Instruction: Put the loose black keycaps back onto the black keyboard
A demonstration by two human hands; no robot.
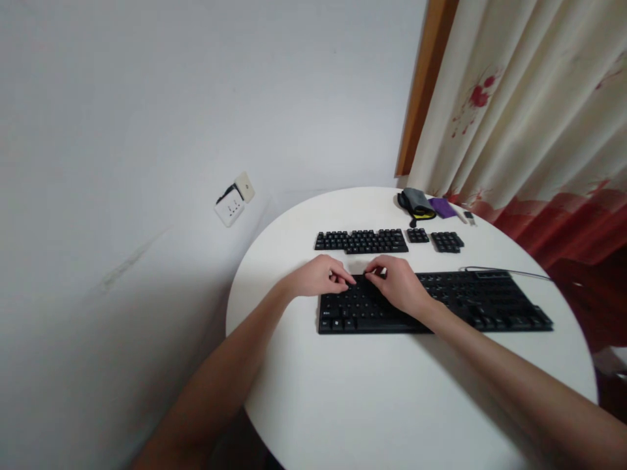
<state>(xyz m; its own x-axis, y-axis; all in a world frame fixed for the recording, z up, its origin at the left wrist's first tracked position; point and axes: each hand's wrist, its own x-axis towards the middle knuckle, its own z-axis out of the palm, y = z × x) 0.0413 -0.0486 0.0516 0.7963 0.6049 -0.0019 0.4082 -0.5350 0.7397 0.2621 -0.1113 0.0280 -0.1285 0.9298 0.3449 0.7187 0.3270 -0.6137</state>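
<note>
A long black keyboard (pixel 382 323) lies on the white round table. Most of its left part shows bare key posts, with caps along its bottom left row. My left hand (pixel 323 277) rests at its upper left corner, index finger stretched onto the board, thumb apart and the other fingers curled. My right hand (pixel 398 282) is over the top edge, thumb and index finger pinched on a small black keycap, partly hidden by the fingertips. Behind the keyboard, loose black keycaps (pixel 369 241) stand grouped in rows.
Two smaller keycap groups, a square block (pixel 418 235) and a number block (pixel 446 241), sit farther right. A grey pouch (pixel 416 201), a purple cloth (pixel 442 207) and a small dark-and-white item (pixel 469 217) lie at the back. The keyboard cable (pixel 509 271) runs right. A wall stands left.
</note>
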